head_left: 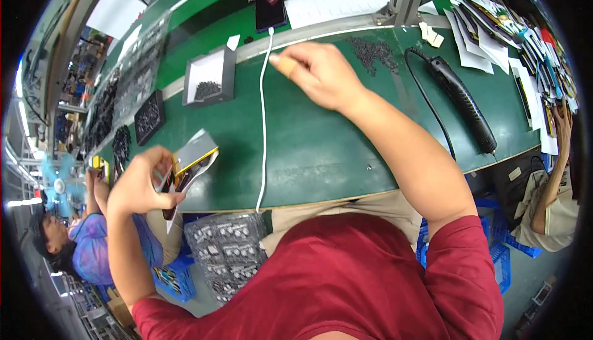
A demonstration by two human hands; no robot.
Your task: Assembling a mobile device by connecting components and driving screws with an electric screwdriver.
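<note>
My left hand [139, 182] is closed round a thin bundle of flat pieces [196, 153], held above the table's near left edge. The bundle has a grey face, a yellow edge and white sheets; its exact kind is not clear. Farther off, my right hand [321, 75] hovers over the table with its fingers curled together and a tan wrap on one digit. Whether it pinches something small is hidden. Just left of those fingertips, a white charging cable [262, 111] runs from a dark phone [270, 10] down to the near edge.
A box [227, 75] and a black tray [149, 117] hold small dark parts. Loose dark parts [374, 54] lie beyond my right hand. A black corded tool [462, 102] and stacked papers [475, 43] lie right. People sit at both sides.
</note>
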